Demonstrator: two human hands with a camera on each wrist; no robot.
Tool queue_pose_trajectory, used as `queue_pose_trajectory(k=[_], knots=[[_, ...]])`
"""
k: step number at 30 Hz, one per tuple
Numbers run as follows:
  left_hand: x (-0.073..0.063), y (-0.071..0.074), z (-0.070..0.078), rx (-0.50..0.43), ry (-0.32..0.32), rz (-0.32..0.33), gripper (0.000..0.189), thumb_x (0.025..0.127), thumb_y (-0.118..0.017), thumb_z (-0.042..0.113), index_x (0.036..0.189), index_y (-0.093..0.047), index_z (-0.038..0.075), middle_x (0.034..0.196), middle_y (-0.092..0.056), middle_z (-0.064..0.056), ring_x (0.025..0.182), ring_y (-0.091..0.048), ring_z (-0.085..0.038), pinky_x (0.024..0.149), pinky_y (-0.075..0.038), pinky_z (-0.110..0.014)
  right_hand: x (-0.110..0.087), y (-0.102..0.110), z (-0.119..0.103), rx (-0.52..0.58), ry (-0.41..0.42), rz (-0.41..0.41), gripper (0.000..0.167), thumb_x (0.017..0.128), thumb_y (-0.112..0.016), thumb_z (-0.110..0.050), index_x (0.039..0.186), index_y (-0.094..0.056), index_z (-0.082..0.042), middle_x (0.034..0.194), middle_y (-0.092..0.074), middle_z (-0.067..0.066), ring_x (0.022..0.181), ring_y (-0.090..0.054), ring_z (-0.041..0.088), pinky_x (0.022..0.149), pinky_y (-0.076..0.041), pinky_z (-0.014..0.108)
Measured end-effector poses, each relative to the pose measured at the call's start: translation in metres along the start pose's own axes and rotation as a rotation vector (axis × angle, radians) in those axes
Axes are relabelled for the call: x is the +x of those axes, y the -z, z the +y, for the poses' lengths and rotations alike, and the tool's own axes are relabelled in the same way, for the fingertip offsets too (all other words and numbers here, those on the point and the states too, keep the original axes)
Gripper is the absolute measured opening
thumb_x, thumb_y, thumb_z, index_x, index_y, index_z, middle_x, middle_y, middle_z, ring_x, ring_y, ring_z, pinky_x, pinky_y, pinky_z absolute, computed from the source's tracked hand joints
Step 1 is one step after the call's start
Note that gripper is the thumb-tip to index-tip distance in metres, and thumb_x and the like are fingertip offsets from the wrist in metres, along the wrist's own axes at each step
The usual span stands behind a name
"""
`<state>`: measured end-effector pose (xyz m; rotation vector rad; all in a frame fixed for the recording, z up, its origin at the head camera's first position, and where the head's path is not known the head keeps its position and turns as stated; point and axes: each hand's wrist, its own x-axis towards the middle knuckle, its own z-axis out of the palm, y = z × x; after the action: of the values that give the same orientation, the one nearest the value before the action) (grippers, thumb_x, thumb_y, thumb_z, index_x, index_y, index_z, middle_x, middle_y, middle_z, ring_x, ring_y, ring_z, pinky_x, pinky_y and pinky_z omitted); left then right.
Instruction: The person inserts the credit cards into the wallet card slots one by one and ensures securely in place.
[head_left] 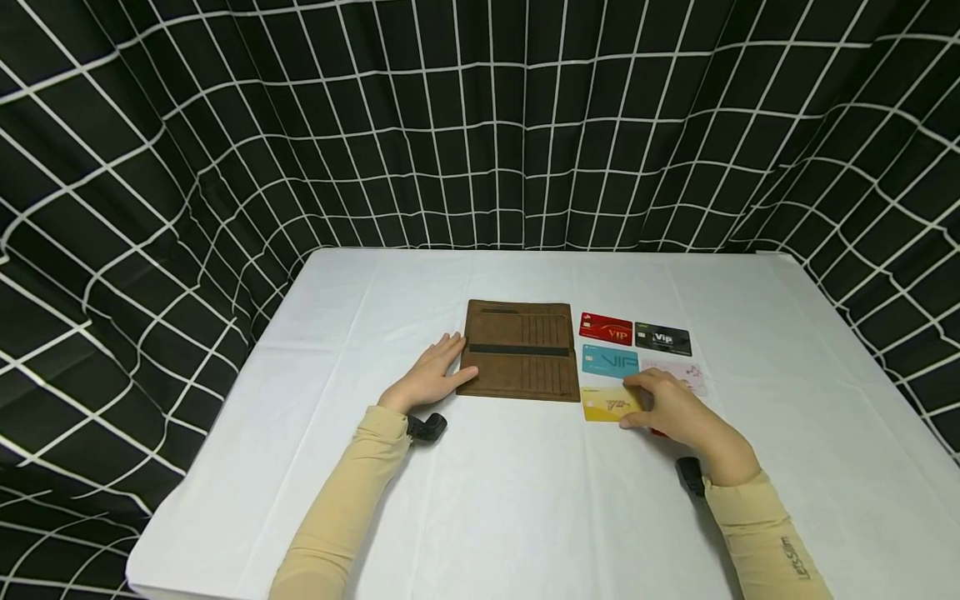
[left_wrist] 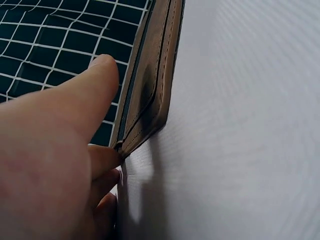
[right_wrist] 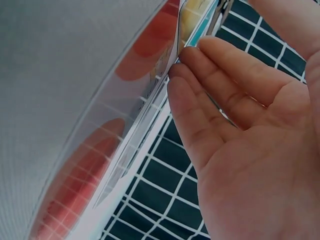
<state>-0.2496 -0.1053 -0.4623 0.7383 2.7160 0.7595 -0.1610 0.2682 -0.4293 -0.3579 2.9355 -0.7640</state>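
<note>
A brown wallet (head_left: 517,373) lies opened flat on the white table, its card slots facing up. My left hand (head_left: 433,375) rests at its left edge, fingers extended and thumb on the lower panel. In the left wrist view the fingertips meet the corner of the wallet (left_wrist: 150,95). To the right of the wallet, a yellow card (head_left: 606,405) lies flat. My right hand (head_left: 671,408) holds its right end, thumb at the near edge and fingers at the far edge. The right wrist view shows the fingers (right_wrist: 220,85) beside the cards; the thumb tip is out of view there.
Around the yellow card lie a red VIP card (head_left: 606,329), a black card (head_left: 663,339), a teal card (head_left: 609,361) and a pale pink card (head_left: 686,374). Another red card (head_left: 657,432) is mostly hidden under the right hand. A black grid curtain (head_left: 525,150) surrounds the table.
</note>
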Motion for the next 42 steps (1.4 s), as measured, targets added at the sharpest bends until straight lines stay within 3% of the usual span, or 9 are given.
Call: queue_pose_trajectory(k=[10, 32, 42], knots=[[-0.0014, 0.0019, 0.0017, 0.013, -0.027, 0.013, 0.075, 0.095, -0.045, 0.048, 0.147, -0.018, 0.002, 0.153, -0.011, -0.013, 0.139, -0.003, -0.024, 0.112, -0.003, -0.039, 0.0017, 0.001, 0.0026, -0.013, -0.002, 0.002, 0.063, 0.067, -0.084, -0.025, 0.115, -0.058, 0.009, 0.118, -0.048, 0.028, 0.112, -0.04, 0.044, 0.094, -0.031, 0.061], [-0.0001, -0.0024, -0.0033, 0.024, -0.012, -0.011, 0.081, 0.092, -0.047, 0.053, 0.148, -0.015, 0.005, 0.153, -0.008, -0.011, 0.139, 0.0, -0.02, 0.112, 0.0, -0.035, 0.0078, 0.0029, 0.0034, -0.001, -0.068, -0.025, 0.056, 0.064, -0.086, -0.027, 0.105, -0.063, 0.003, 0.117, -0.049, 0.026, 0.109, -0.039, 0.041, 0.095, -0.032, 0.061], [-0.0002, -0.0027, -0.0028, 0.027, -0.016, -0.01, 0.081, 0.091, -0.048, 0.053, 0.148, -0.016, 0.004, 0.153, -0.008, -0.01, 0.139, 0.0, -0.02, 0.112, -0.001, -0.035, 0.0078, 0.0037, 0.0053, -0.001, -0.059, -0.017, 0.053, 0.062, -0.087, -0.028, 0.099, -0.063, 0.0, 0.103, -0.052, 0.016, 0.098, -0.041, 0.034, 0.089, -0.038, 0.055]])
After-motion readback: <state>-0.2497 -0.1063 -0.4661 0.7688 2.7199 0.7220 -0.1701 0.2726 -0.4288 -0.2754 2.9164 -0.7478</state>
